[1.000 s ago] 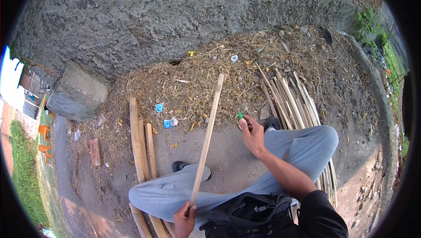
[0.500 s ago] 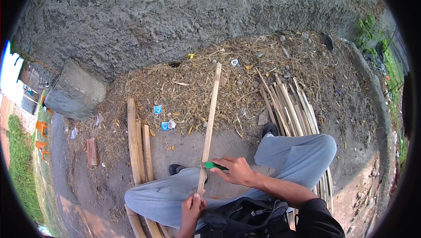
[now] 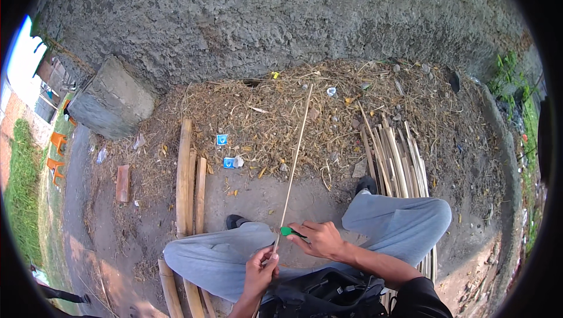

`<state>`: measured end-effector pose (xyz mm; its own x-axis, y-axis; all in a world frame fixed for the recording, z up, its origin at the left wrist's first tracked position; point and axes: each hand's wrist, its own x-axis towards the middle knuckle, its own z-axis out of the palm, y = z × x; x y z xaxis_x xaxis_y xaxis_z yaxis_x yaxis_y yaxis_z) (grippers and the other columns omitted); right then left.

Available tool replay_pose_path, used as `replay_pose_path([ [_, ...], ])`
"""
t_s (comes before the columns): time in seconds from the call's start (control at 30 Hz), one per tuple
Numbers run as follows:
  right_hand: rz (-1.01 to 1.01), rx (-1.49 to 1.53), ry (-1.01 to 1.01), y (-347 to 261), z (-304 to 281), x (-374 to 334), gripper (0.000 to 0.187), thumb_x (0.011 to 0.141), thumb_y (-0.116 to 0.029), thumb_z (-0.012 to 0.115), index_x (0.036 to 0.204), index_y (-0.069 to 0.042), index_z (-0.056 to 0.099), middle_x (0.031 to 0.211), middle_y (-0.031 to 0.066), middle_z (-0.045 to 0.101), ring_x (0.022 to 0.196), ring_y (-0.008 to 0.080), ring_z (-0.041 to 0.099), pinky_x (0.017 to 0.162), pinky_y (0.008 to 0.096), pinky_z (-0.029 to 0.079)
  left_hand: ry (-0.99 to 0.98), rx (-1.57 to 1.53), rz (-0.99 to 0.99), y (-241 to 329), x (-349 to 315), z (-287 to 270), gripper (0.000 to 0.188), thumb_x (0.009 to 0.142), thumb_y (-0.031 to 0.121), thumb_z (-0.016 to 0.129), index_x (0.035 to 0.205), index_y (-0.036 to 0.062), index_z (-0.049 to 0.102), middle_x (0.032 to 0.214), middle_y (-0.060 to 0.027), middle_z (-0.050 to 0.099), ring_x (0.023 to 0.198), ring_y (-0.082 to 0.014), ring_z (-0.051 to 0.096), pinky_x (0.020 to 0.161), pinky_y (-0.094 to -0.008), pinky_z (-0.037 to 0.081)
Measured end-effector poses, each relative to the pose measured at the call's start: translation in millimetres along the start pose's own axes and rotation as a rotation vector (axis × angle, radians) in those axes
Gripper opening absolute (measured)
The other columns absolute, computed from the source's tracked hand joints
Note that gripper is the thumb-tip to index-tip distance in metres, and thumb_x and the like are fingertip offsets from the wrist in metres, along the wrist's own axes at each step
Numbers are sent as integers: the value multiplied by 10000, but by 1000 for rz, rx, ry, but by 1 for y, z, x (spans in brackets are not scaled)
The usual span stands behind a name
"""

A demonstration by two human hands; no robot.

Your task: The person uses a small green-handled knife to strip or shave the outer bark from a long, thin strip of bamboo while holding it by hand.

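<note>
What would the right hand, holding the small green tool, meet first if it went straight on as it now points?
Most likely the long, thin, pale wooden strip held by the left hand: the right hand points leftward at it, its green tool foremost. Depth is unclear.

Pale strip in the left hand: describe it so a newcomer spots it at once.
Below the rough grey wall, wood lies in a left pile and a right pile. Between them, the left hand grips the pale strip, which slants up toward the wall. Unlike the piled wood, it is hand-held, one thin line.
</note>
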<state>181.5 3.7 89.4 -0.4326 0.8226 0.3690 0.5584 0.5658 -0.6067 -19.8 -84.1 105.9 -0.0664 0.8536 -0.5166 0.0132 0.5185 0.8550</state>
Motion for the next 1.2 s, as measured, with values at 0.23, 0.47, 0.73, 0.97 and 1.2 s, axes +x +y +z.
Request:
replay_pose_path([
  [0.23,-63,57,-24,-2,2,-3,267,880,-342,701,1081,-166,690,684,25,542,488,254,609,425,366,493,-184,-188,-91,2,7,-3,286,1037,227,510,1220,9,547,783,-40,593,480,-55,433,431,-214,331],
  [0.47,-105,17,-64,-7,-3,-1,281,872,-343,710,1094,-171,695,666,18,500,475,234,601,418,346,483,-186,-376,-307,11,8,-4,327,1068,315,416,1076,31,577,696,-21,543,455,-49,378,411,-210,278],
  [0.73,-8,-19,35,9,-14,16,255,876,-354,710,1059,-178,718,639,12,548,446,231,580,393,349,462,-257,-314,-237,-7,-2,-10,306,1069,306,414,1020,49,573,647,9,470,462,-51,364,382,-220,245],
  [0.97,-113,16,-51,-15,-11,-2,257,881,-355,704,1055,-166,706,635,7,530,444,229,579,397,343,465,-239,-440,-217,16,5,-13,321,1074,305,398,1001,35,554,642,-1,457,425,-52,343,372,-219,235],
  [1.2,-132,29,-44,-8,-2,-6,254,881,-357,705,1060,-177,711,625,6,478,417,221,546,381,348,443,-241,-456,-256,8,8,-9,329,1080,309,369,1000,32,528,633,-15,439,408,-54,323,360,-222,228],
])
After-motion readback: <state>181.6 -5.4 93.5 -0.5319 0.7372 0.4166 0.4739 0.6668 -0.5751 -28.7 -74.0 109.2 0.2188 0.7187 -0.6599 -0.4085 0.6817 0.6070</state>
